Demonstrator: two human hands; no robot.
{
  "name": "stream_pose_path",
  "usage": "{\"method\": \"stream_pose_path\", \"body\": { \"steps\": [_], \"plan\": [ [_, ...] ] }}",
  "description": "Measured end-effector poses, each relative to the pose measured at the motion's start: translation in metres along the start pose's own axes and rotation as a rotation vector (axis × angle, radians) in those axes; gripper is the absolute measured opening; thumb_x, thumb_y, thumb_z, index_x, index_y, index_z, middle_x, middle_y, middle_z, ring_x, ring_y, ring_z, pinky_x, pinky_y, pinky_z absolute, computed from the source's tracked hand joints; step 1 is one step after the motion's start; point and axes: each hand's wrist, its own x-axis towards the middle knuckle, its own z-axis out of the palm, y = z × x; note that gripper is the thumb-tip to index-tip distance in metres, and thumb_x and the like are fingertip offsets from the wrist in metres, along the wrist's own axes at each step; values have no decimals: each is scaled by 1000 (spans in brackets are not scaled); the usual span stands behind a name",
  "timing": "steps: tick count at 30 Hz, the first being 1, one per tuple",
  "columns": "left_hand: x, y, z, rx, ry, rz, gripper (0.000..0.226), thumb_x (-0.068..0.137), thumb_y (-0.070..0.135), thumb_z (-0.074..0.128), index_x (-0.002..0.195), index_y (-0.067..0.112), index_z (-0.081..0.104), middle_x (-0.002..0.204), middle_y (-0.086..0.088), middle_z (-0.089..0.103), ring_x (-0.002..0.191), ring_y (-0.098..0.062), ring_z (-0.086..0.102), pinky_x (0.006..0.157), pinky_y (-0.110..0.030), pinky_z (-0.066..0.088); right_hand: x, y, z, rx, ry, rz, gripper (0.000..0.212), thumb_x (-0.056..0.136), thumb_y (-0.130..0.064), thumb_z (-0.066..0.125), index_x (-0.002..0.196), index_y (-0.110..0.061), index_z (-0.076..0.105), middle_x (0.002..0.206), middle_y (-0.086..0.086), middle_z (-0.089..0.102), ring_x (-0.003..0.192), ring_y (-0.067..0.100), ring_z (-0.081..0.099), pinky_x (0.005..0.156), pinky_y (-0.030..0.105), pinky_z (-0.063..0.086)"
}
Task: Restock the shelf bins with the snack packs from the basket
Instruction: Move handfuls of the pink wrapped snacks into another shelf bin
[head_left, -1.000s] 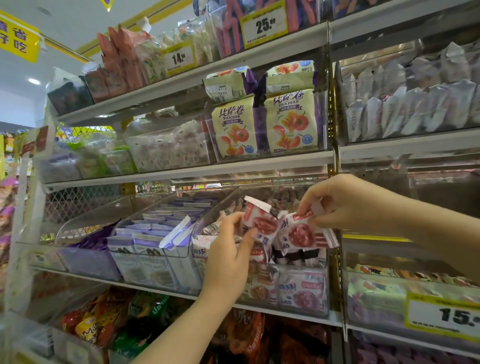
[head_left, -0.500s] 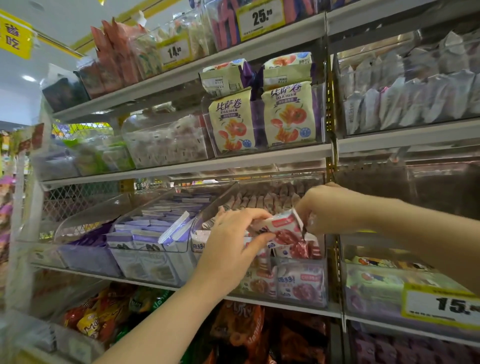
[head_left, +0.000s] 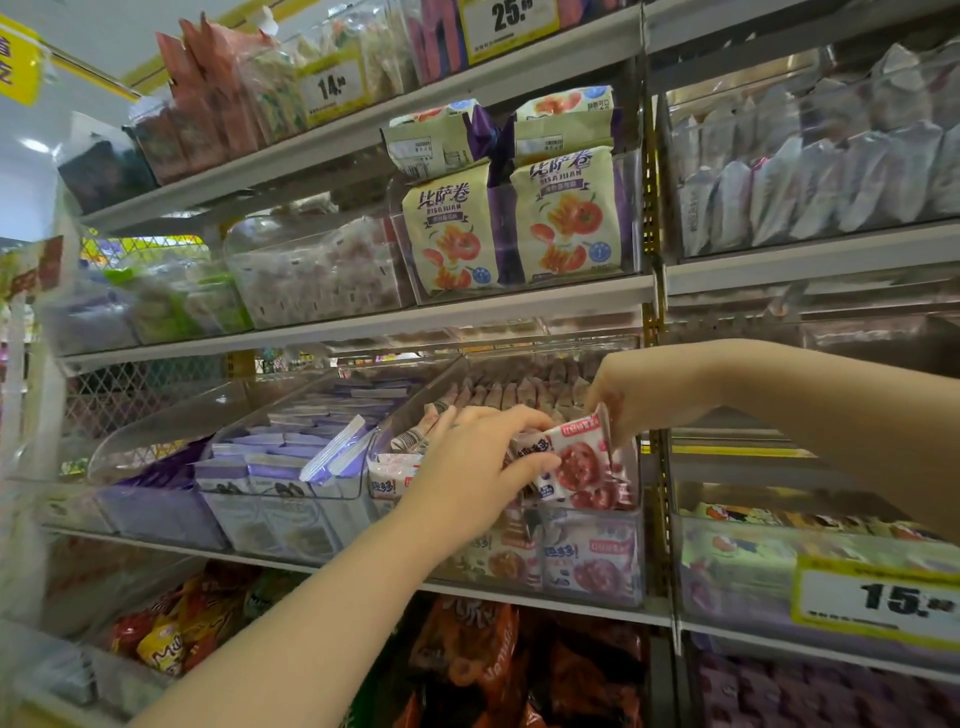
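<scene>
2 hands work at 1 clear bin on the middle shelf. The left hand reaches in from below, its fingers curled over the top of a red-and-white snack pack and its thumb pressed against the pack's lower edge. The right hand comes from the right, fingers bent and pinching the same pack by its upper right corner. The pack is tilted just above the front of the bin. Whether a second pack lies under the left palm I cannot tell.

The bin holds many more of the same packs, standing in rows toward the back, with 2 facing out through the front wall. The neighbouring bin to its left holds purple packs. On the shelf above, another clear bin holds 4 pizza-roll bags: 2 upright and 2 lying on top. 3 yellow price tags show, reading 25, 14 and 15.
</scene>
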Motion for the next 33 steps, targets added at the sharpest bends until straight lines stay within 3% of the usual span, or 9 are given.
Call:
{"method": "stream_pose_path", "body": {
  "steps": [6, 10, 12, 16, 19, 23, 28, 31, 33],
  "plan": [
    [-2, 4, 10, 11, 3, 108, 28, 87, 50, 57, 114, 42, 58, 98, 33, 45, 100, 11, 29, 116, -41, 14, 2, 2, 1, 62, -9, -27, 19, 88, -25, 66, 100, -38, 72, 88, -23, 68, 84, -2, 63, 79, 17, 47],
    [-8, 6, 23, 48, 152, 184, 30, 86, 46, 59, 113, 33, 64, 110, 22, 62, 116, -2, 47, 118, -36, 7, 2, 3, 3, 87, 21, -37, 19, 88, -23, 66, 96, -39, 73, 87, -23, 68, 80, -3, 62, 74, 15, 45],
    [-14, 5, 28, 101, 203, 223, 30, 86, 44, 57, 110, 28, 66, 111, 13, 63, 116, -10, 53, 118, -43, 16, -2, 2, 7, 97, 59, -56, 17, 89, -24, 65, 95, -37, 72, 85, -22, 67, 79, -4, 62, 77, 16, 47],
    [-26, -8, 33, 248, 269, 322, 34, 90, 42, 50, 115, 26, 68, 118, 2, 62, 116, -21, 57, 111, -53, 32, -14, -7, 24, 7, 182, -45, 29, 91, -47, 52, 114, -34, 64, 103, -17, 65, 88, 0, 59, 80, 18, 45],
    [-36, -24, 33, 321, 269, 421, 37, 94, 37, 48, 128, 27, 59, 125, -1, 60, 118, -20, 55, 109, -54, 35, -30, -15, 43, -240, 336, -67, 54, 83, -69, 36, 124, -39, 54, 114, -17, 58, 104, 6, 52, 100, 27, 35],
    [-44, -26, 35, 263, 276, 395, 39, 97, 36, 43, 133, 22, 49, 134, 0, 56, 120, -16, 56, 109, -51, 37, -36, -21, 60, -369, 442, -113, 53, 87, -65, 36, 125, -33, 52, 115, -12, 54, 106, 13, 50, 98, 27, 37],
    [-36, -19, 36, 184, 336, 339, 33, 96, 30, 47, 119, 18, 66, 131, -2, 59, 114, -15, 60, 108, -51, 38, -27, -26, 63, -349, 430, -97, 60, 86, -65, 31, 133, -32, 47, 121, -10, 53, 108, 14, 46, 100, 29, 36],
    [-31, -21, 35, 182, 402, 430, 23, 93, 23, 54, 106, 16, 72, 116, 0, 66, 106, -15, 64, 108, -48, 38, -32, -31, 70, -406, 480, -95, 53, 89, -56, 34, 127, -27, 55, 109, -4, 56, 98, 17, 48, 94, 32, 40],
    [-32, -25, 36, 216, 421, 506, 18, 92, 19, 60, 104, 15, 72, 110, 1, 68, 105, -15, 64, 107, -46, 39, -36, -34, 80, -486, 622, -117, 41, 87, -45, 50, 114, -18, 66, 94, 1, 59, 85, 21, 54, 82, 35, 49]
  ]
}}
